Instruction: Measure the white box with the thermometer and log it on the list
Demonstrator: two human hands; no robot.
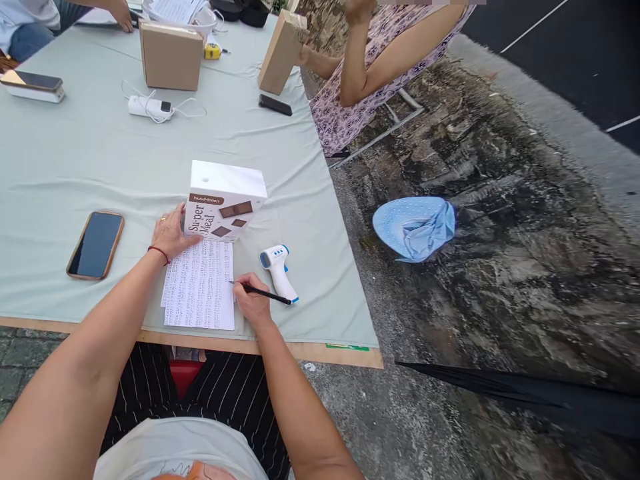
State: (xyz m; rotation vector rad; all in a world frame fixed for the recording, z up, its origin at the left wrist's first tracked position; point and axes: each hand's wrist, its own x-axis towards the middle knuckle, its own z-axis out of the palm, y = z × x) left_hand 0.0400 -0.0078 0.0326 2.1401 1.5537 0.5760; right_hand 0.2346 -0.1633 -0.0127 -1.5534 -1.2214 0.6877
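Observation:
On the cloth in front of me lie white sheets (199, 293) covered in dense rows of small writing. At their right edge my right hand (254, 301) is closed round a black pen (267, 293), its tip at the paper. My left hand (173, 232) grips the lower left edge of a white snack box (225, 203) printed "Super Meal", its thumb across the front near the top of the sheets. The box stands upright. A white and blue infrared thermometer (280, 273) lies right of my right hand. Left of my left hand is a phone (96, 245) with a brown case.
A brown carton (171, 57), a white cabled device (150, 107) and a yellow tape measure (213, 51) are farther back. Another person's hand touches a second carton (283, 53), near a black object (275, 105). A blue hat (415, 228) lies beyond the table's right edge.

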